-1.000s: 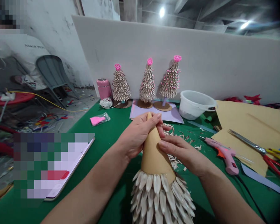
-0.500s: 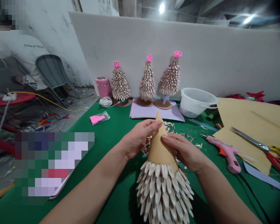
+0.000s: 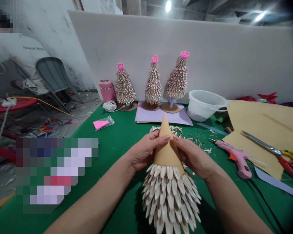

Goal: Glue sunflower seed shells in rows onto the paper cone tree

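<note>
A tan paper cone (image 3: 166, 156) points away from me, its lower part covered in overlapping rows of pale seed shells (image 3: 171, 198). My left hand (image 3: 144, 149) closes on the bare upper part from the left, thumb on the front. From the right, my right hand (image 3: 194, 154) grips the same part, and the two thumbs lie close together below the tip. The fingers behind the cone are hidden. Loose seed shells (image 3: 177, 131) are scattered on the green table just beyond my hands. To the right lies a pink glue gun (image 3: 240, 159).
Three shell-covered trees (image 3: 153, 86) with pink tops stand at the back, near a white bucket (image 3: 201, 107). Scissors (image 3: 271, 149) lie on tan paper (image 3: 261, 120) at right. A pink packet (image 3: 104, 123) sits at left, beside a blurred-out area. A person (image 3: 29, 61) is at far left.
My left hand has slid down from near the cone's tip, leaving the tip bare. My right hand has moved slightly up, bringing the thumbs closer together.
</note>
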`<state>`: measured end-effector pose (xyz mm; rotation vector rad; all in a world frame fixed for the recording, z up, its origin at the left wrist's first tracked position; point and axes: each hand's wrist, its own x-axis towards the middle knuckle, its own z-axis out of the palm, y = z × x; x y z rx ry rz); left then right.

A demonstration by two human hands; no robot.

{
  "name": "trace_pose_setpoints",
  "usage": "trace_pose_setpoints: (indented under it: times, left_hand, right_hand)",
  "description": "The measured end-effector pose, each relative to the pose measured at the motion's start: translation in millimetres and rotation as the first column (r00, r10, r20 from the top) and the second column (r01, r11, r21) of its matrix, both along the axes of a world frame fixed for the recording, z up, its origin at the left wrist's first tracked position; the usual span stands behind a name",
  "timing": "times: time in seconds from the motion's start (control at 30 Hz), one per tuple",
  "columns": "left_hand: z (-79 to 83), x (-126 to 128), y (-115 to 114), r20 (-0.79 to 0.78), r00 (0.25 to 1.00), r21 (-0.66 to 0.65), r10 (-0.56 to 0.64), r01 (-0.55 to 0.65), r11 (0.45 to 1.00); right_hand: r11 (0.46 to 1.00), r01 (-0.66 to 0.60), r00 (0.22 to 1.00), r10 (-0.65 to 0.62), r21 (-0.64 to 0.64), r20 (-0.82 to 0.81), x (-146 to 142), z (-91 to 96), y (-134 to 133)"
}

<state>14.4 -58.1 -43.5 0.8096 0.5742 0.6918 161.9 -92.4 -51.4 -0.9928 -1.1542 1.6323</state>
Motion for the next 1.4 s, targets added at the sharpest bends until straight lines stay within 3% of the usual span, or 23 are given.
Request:
trace_pose_setpoints:
  times: [0.2, 0.27, 0.4, 0.53, 0.6, 0.7, 0.97, 1.4]
  left_hand:
    - [-1.3, -1, 2, -0.005, 1.000, 0.012, 0.011, -0.011, 1.000]
    - [0.5, -2, 3, -0.031, 0.999, 0.055, 0.014, -0.013, 0.998]
    - [4.7, -3, 4, -0.032, 0.999, 0.121, 0.013, -0.009, 0.993]
    - [5.4, -2, 1, -0.006, 1.000, 0.097, -0.015, 0.015, 0.995]
    - [4.9, 0, 0, -0.003, 1.000, 0.085, -0.016, 0.016, 0.996]
    - [4.4, 0, -3, -0.005, 1.000, 0.077, -0.014, 0.014, 0.997]
    - [3.0, 2, -4, -0.006, 1.000, 0.065, 0.011, -0.011, 0.998]
    - [2.2, 4, -4, -0.034, 0.999, 0.086, 0.020, -0.017, 0.996]
  right_hand:
    - [0.996, 0.010, 0.992, -0.021, 0.088, 0.127, 15, 4.8, 0]
    - [0.978, 0.090, 0.957, -0.137, 0.186, 0.256, 21, 8.6, -7]
    - [0.883, 0.229, 0.821, -0.401, 0.409, 0.406, 28, 13.8, -32]
    - [0.781, -0.032, 0.746, -0.397, 0.624, 0.534, 24, 18.2, -54]
    - [0.740, -0.178, 0.719, -0.352, 0.649, 0.600, 21, 21.7, -59]
    - [0.697, -0.301, 0.676, -0.325, 0.650, 0.662, 17, 27.5, -61]
    - [0.600, -0.393, 0.589, -0.418, 0.696, 0.692, 13, 33.9, -57]
    - [0.526, -0.469, 0.525, -0.479, 0.709, 0.703, 16, 31.5, -51]
